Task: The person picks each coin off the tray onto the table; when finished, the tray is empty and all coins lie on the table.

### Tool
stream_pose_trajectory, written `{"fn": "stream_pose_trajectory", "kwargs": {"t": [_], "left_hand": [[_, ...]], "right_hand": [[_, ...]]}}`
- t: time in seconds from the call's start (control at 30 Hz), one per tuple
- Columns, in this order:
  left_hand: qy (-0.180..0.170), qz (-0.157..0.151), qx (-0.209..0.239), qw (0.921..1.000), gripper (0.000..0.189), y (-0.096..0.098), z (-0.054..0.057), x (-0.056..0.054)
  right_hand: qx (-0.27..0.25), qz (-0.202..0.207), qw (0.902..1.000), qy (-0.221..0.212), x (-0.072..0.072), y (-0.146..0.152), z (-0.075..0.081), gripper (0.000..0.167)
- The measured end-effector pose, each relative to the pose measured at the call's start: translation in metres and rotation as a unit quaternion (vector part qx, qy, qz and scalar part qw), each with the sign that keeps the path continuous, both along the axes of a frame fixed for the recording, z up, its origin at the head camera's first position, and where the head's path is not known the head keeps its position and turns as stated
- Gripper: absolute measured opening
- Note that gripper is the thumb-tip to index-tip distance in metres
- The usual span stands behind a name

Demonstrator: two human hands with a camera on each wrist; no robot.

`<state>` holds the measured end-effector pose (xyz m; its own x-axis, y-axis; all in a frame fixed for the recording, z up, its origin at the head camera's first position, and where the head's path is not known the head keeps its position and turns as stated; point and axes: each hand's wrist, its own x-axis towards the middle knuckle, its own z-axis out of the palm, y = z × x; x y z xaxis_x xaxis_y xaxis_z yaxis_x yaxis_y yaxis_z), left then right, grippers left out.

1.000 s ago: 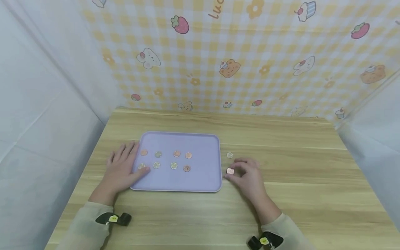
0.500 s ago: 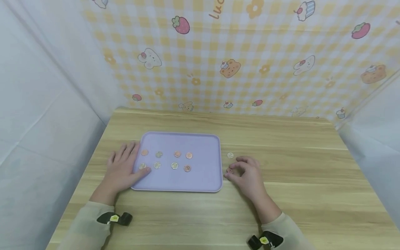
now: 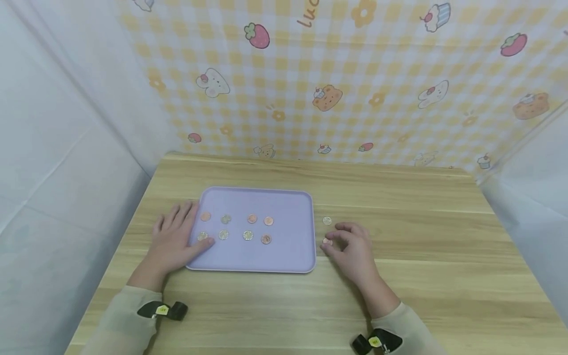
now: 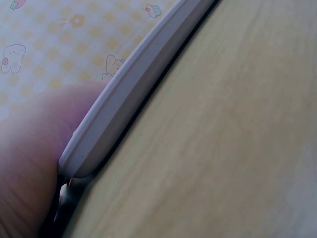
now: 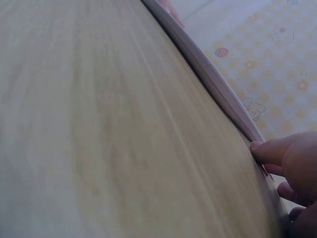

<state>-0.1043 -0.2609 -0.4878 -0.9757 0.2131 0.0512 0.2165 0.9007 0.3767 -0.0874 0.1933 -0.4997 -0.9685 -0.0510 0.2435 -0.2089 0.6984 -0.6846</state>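
Low over the table just right of the tray, my right hand (image 3: 353, 254) pinches a copper-coloured coin (image 3: 327, 241) between thumb and index finger. Past those fingers lies a pale, silvery coin (image 3: 327, 221) on the wood. My left hand (image 3: 170, 246) rests spread along the left side of the lilac tray (image 3: 284, 259), its thumb reaching over the rim beside a gold-toned coin (image 3: 202, 235). Two rows of coins lie in the tray, among them a copper coin (image 3: 266, 239) and a brassy coin (image 3: 247, 235). In the right wrist view, the fingers hide most of the held coin.
The wooden table (image 3: 421, 236) runs back to a yellow checked cloth (image 3: 293, 123) with cartoon prints. White sheets (image 3: 66, 148) hang at both sides. Each wrist wears a black strap with a small camera (image 3: 179, 311).
The copper coin tips between my right thumb and index finger, its face showing, turning away, then partly showing again. My left hand stays in place on the tray.
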Motion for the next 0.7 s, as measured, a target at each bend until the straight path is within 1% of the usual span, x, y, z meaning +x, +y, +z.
{"fn": "stream_pose_trajectory", "kwargs": {"t": [0.13, 0.33, 0.47, 0.57, 0.7], "left_hand": [[0.004, -0.003, 0.0, 1.0, 0.107, 0.0, -0.001, -0.001], [0.009, 0.001, 0.0, 1.0, 0.108, -0.006, -0.002, 0.002], [0.01, -0.002, -0.001, 1.0, 0.109, -0.008, -0.005, -0.002], [0.011, -0.003, 0.0, 0.9999, 0.109, -0.008, -0.006, -0.003], [0.012, -0.004, -0.001, 0.9999, 0.11, -0.007, -0.007, -0.005]], "right_hand": [[-0.003, -0.002, 0.9999, 0.014, 0.0, 0.0, -0.001, 0.02], [-0.032, -0.005, 0.9977, 0.06, 0.0, -0.007, -0.005, 0.024], [-0.049, -0.014, 0.9943, 0.094, 0.001, -0.01, -0.008, 0.028], [-0.034, -0.005, 0.9904, 0.134, 0.0, -0.013, -0.009, 0.029], [0.004, 0.022, 0.9825, 0.185, -0.005, -0.021, -0.011, 0.033]]}}
